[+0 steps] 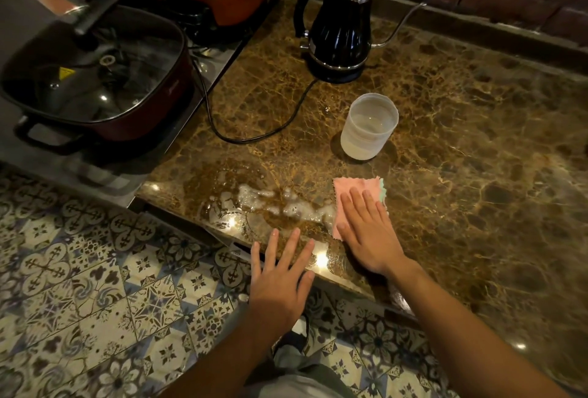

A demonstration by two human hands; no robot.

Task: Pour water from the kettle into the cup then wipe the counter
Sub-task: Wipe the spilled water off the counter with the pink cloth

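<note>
Pink cloth (pixel 353 203) is lying under the flat right hand (pixel 369 235); left hand (pixel 280 276) hovering spread. Cup (pixel 369 130) filled; puddle (pixel 267 200) still wetting the surface (pixel 461 143).

Brown marble counter (pixel 461 149) with black kettle (pixel 339 28), water-filled cup (pixel 369 131), pink cloth (pixel 353 197), spilled water (pixel 264 200).

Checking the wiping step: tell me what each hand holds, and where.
Nothing is gripped. The right hand presses flat on the near half of the pink cloth. The left hand is open at the counter edge.
</note>
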